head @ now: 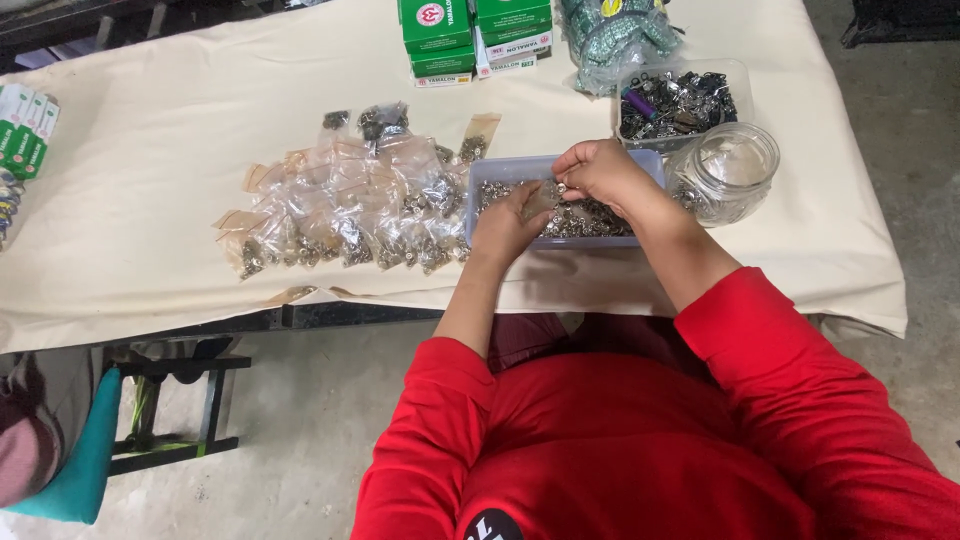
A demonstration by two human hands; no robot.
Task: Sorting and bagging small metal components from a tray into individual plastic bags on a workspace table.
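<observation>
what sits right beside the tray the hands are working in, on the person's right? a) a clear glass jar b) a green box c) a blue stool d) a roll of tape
a: a clear glass jar stands on the cloth-covered table just right of the shallow grey tray of small metal parts, where the left hand and right hand meet.

The blue tray (487, 175) is hemmed in: a heap of small plastic bags (350, 205) on its left, a glass jar (728, 170) on its right, bare cloth (140, 150) left open farther left.
</observation>
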